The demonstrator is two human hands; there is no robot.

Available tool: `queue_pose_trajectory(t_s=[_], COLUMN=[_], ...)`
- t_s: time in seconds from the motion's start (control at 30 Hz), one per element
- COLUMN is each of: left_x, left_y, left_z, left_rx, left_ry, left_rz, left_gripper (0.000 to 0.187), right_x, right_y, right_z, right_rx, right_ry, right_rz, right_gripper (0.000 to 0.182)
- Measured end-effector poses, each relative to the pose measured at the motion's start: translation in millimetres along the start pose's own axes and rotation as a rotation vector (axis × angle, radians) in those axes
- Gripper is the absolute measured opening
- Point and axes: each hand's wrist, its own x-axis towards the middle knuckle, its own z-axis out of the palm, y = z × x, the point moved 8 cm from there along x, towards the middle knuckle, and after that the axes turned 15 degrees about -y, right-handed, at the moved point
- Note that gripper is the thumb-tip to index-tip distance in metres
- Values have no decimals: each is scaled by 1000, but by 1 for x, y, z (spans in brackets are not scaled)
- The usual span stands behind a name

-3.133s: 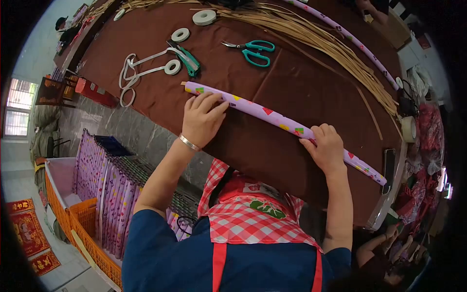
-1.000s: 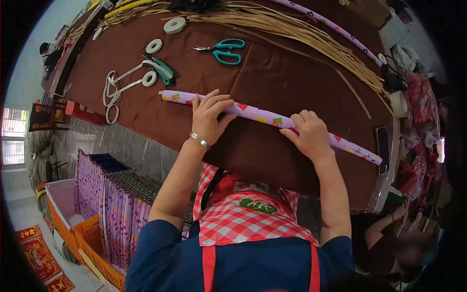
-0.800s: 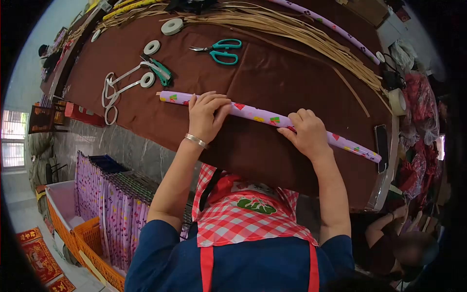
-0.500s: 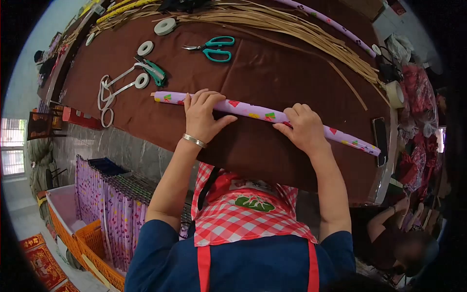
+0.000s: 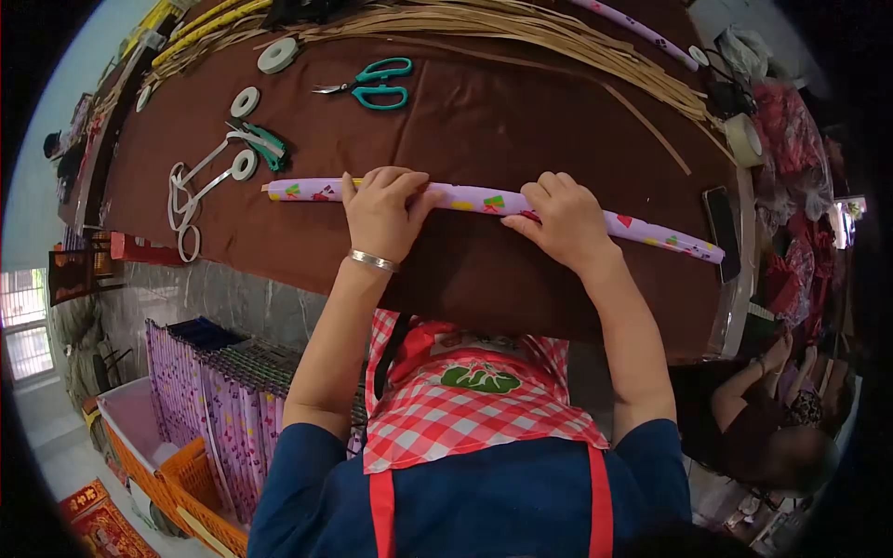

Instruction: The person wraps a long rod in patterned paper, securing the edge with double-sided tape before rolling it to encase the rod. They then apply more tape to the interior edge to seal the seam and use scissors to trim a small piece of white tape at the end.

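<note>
A long, thin roll of lilac printed fabric (image 5: 470, 198) lies across the brown cloth, with a tan strip showing at its left end. My left hand (image 5: 383, 209) is closed over the left part of the roll, fingers on the far side and thumb on the near side. Farther right, my right hand (image 5: 566, 221) grips the same roll, thumb pointing left along its near edge. Green-handled scissors (image 5: 379, 86) lie beyond the left hand. The undersides of both hands' fingers are partly hidden.
White tape rolls (image 5: 277, 56), green-handled snips (image 5: 265, 141) and looped white tape (image 5: 183, 223) lie at left. Tan strips (image 5: 521, 42) span the table's back. A phone (image 5: 720, 232) is at the right edge. An orange basket (image 5: 191, 474) and another person (image 5: 781, 418) are below.
My left thumb has drawn in from stretched out to against the roll. The whole view has shifted slightly, so the table things appear farther left. My right hand stays on the roll.
</note>
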Motion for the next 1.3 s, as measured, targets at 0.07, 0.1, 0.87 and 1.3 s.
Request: queue_pose_trajectory(t_s=[0.07,0.1,0.87,1.3], left_x=[6,8,1,10], left_y=[27,43,72,-47], left_z=[10,16,30,-2], left_rx=[-26,-55,-116,-146], left_ry=[-25,-27,-99,-212], left_rz=[94,157,385,42], left_gripper=[23,23,49,21], right_x=[-1,-1,0,-1], right_y=[1,0,3,2], right_z=[1,1,-2,0], right_rx=[-6,2,49,12], right_ry=[-10,1,-31,-5], right_rz=[17,12,30,14], right_gripper=[38,38,32,40])
